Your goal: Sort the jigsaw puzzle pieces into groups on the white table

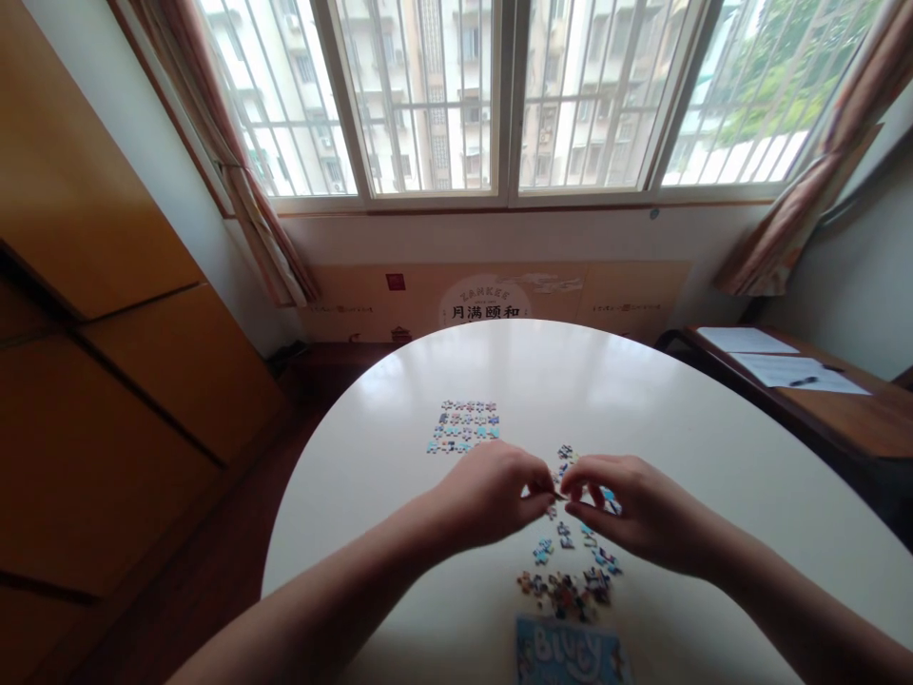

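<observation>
My left hand [495, 490] is closed, its thumb and index finger pinching a small puzzle piece [559, 496], seen nearly edge-on and dark. Facing it, my right hand [631, 504] has its thumb and index fingertip apart, close to the piece's free edge. Whether they touch it I cannot tell. Under and around the hands lie loose puzzle pieces [566, 536], some partly hidden by the right hand. To the left, separate puzzle pieces [467, 420] are laid out in several rows. Nearer me is a heap of mixed puzzle pieces [567, 595].
A blue puzzle box [567, 652] lettered "Bluey" lies at the near side of the round white table [342, 495]. A brown side table [856, 419] with papers [791, 371] stands at the right. Wooden cabinets [143, 381] are on the left, a barred window ahead.
</observation>
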Motion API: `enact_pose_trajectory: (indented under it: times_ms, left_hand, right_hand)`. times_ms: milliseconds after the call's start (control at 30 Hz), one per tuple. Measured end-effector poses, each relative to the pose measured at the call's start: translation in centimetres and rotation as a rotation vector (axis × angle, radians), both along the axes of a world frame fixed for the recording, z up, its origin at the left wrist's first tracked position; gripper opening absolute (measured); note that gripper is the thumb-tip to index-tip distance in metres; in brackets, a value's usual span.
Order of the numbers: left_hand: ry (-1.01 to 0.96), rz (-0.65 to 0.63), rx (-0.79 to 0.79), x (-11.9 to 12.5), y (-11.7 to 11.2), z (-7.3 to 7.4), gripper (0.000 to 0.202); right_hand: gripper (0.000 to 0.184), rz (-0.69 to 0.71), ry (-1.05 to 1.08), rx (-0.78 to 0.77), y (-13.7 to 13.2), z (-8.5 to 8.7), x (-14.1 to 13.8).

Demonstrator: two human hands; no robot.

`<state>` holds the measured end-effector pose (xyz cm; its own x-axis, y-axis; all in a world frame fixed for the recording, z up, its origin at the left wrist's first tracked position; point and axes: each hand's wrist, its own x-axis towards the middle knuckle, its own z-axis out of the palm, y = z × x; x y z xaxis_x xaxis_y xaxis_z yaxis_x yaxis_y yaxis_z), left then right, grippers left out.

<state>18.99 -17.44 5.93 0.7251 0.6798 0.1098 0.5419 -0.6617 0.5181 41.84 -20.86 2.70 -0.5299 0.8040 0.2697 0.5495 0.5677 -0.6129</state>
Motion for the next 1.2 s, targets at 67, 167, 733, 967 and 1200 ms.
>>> enact_pose_trajectory:
  times_ms: [67, 167, 733, 967, 1200]
  left_hand:
    - [0.059, 0.079, -0.061, -1.8, 1.2, 1.3, 0.015]
    - [0.176, 0.304, -0.097, -5.6, 3.7, 3.1, 0.018]
    - [0.625, 0.376, -0.552, -10.8, 7.6, 1.4, 0.019]
    - [0.615, 0.403, -0.561, -10.7, 7.8, 0.9, 0.023]
    - [0.585, 0.363, -0.484, -11.5, 8.9, 0.0, 0.032]
  right_hand:
    - [0.019, -0.029, -0.003, 0.019, 0.1, 0.0, 0.3]
    - [0.019, -0.028, -0.013, 0.048, 0.2, 0.0, 0.7]
    - [0.019, 0.066, -0.058, 0.037, 0.4, -0.2, 0.5]
    - [0.019, 0.084, -0.054, 0.046, 0.2, 0.1, 0.4]
    - [0.02, 0.085, -0.045, 0.037, 0.3, 0.1, 0.5]
